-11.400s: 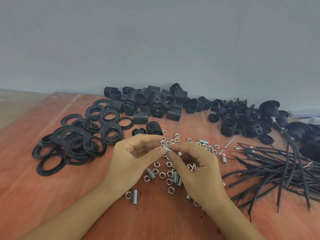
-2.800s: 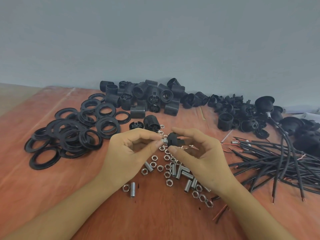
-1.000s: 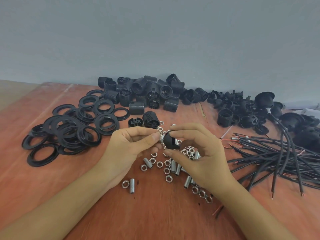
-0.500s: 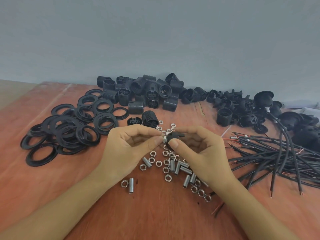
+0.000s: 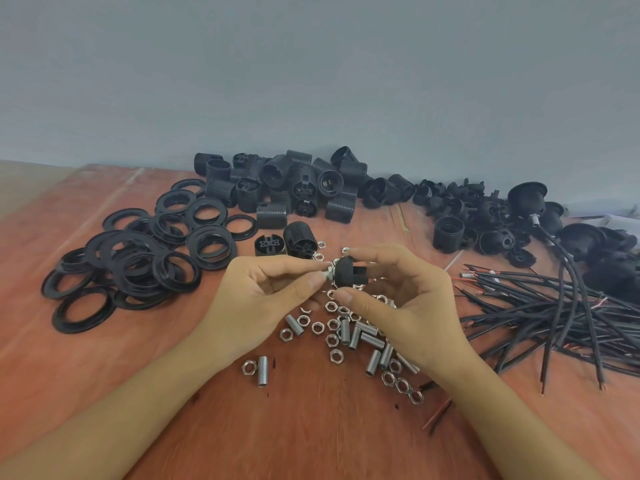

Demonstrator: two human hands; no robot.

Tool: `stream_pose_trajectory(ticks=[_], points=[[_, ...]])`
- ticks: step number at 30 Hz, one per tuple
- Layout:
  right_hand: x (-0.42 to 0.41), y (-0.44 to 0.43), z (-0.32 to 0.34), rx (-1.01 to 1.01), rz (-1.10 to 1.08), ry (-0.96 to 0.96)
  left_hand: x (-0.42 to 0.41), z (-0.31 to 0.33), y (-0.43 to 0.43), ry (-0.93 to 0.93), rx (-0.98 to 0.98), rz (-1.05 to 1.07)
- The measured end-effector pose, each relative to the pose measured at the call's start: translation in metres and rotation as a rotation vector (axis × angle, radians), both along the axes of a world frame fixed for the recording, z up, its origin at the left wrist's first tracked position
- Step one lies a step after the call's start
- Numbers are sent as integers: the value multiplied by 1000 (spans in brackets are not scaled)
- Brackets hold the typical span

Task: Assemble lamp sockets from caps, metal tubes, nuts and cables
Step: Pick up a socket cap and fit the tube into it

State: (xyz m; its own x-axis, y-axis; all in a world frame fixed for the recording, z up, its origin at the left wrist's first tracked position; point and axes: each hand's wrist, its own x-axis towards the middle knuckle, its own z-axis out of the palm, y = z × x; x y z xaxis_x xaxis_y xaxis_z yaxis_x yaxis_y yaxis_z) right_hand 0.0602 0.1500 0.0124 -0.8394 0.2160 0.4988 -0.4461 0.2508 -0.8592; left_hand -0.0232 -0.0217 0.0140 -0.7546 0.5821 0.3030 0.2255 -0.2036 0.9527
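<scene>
Both hands are raised above the table (image 5: pixel 311 438). Right hand (image 5: pixel 405 306) grips a black cap (image 5: pixel 348 271) between thumb and fingers. Left hand (image 5: pixel 263 299) pinches the small metal fitting (image 5: pixel 328 271) at the cap's end (tube or nut, cannot tell). Loose nuts and tubes (image 5: pixel 346 334) lie directly below, cables (image 5: pixel 554 306) to the right

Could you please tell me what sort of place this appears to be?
Likely a small assembly workbench, perhaps a workshop: a wooden table against a plain grey wall, bulk piles of black socket bodies and rings, loose nuts and metal tubes, and a bundle of cut cables.
</scene>
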Motion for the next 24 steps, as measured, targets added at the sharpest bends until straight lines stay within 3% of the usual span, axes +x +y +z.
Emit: stream_pose_trajectory(ticks=[9, 15, 18, 21, 24], points=[[2, -2, 3, -106, 27, -103, -3, -3, -2, 128, 8, -19], [2, -7, 3, -97, -87, -200, 1, -7, -1, 472, -63, 84], [2, -8, 4, -114, -45, -266, 3, -8, 0, 427, -46, 135], [4, -8, 6, -93, 4, -330, 0, -6, 2, 264, 43, 175], [2, -5, 4, -35, -74, -237, -4, -4, 2, 159, 107, 175]])
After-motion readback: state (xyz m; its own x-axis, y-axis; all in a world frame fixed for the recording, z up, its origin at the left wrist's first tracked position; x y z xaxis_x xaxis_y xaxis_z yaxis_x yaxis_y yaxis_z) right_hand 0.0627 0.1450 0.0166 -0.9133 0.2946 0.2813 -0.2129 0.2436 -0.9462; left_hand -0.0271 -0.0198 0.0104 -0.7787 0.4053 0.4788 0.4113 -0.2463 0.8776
